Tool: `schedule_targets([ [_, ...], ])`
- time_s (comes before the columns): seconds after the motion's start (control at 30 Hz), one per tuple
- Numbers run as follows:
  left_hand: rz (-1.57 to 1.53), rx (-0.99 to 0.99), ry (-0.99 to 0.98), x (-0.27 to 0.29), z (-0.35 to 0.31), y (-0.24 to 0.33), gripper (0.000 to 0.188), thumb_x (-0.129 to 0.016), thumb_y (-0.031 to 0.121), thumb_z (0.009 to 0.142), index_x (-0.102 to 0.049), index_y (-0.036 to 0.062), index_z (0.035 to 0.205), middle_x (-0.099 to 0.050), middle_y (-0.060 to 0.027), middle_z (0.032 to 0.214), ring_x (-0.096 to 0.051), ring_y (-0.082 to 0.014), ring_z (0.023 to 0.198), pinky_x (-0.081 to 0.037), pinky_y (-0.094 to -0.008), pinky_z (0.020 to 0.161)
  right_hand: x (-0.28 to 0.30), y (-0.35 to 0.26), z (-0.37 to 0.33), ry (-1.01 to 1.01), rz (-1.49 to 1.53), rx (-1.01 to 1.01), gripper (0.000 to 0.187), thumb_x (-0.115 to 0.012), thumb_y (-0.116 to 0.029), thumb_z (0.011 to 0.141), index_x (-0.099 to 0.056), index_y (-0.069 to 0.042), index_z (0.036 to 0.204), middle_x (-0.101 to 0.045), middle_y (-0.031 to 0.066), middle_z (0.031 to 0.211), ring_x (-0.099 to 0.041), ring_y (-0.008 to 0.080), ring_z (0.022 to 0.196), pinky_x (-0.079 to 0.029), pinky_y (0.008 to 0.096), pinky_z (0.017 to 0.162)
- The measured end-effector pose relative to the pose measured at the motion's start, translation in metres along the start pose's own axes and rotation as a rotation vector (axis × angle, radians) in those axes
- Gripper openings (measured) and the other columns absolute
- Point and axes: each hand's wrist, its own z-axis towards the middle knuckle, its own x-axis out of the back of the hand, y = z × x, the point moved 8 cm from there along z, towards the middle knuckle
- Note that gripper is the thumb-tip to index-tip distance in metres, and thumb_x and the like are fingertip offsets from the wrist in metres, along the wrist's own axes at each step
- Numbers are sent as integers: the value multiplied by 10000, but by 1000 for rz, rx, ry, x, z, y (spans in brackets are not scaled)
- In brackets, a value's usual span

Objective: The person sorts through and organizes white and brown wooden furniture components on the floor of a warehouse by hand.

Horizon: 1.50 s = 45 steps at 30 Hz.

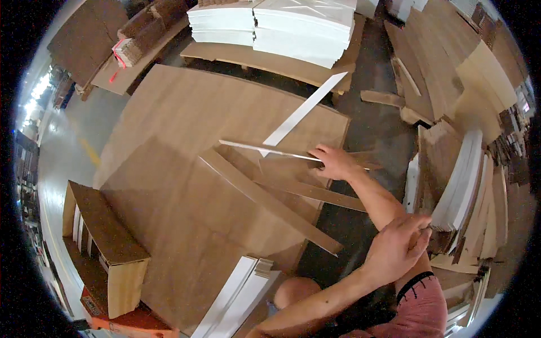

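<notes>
While outstretched, right hand (335, 162) on strip (270, 150)

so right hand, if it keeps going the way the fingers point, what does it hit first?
Probably nothing new: the right hand points left along the thin white strip it already grips, above the brown board. Depth is unclear.

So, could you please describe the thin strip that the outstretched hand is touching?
Start at the big brown sheet stack in the middle. At its right edge, the right hand rests on a thin pale strip lying nearly level. Unlike the wider white strip angled across it, it shows only a narrow edge.
</notes>
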Motion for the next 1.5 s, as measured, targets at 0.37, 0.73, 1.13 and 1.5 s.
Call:
schedule_targets([
  [0.37, -95, -20, 7, -17, -5, -3, 285, -623, 139, 915, -590, 33, 1178, -649, -197, 1003, -642, -388, 924, -528, -458, 788, -20, -56, -18, 133, 59, -36, 612, -691, -323, 805, -494, -66, 1323, -508, 187, 1311, -590, 401, 1060, -504, 453, 905],
  [0.73, 96, 6, 31, 4, -16, 10, 283, -622, 176, 918, -588, 40, 1164, -649, -202, 1068, -624, -412, 941, -525, -481, 816, -56, -28, -84, 200, 26, -41, 785, -794, -428, 744, -488, -104, 1390, -484, 142, 1310, -481, 341, 1214, -397, 467, 1022],
  [1.13, 54, -45, 7, -22, -18, 19, 227, -633, 168, 906, -606, 41, 1092, -658, -184, 987, -635, -399, 907, -522, -493, 777, -85, 10, -110, 104, 312, -229, 700, -791, -387, 785, -491, -80, 1338, -488, 243, 1360, -509, 424, 1217, -453, 484, 995],
  [1.5, 205, -101, 80, 7, -14, 18, 263, -638, 148, 880, -613, 48, 1122, -663, -177, 1008, -637, -377, 964, -504, -485, 882, -82, 1, -138, 257, 464, -384, 726, -688, -70, 761, -418, -72, 1435, -565, 190, 1285, -544, 344, 1208, -444, 438, 1018],
])
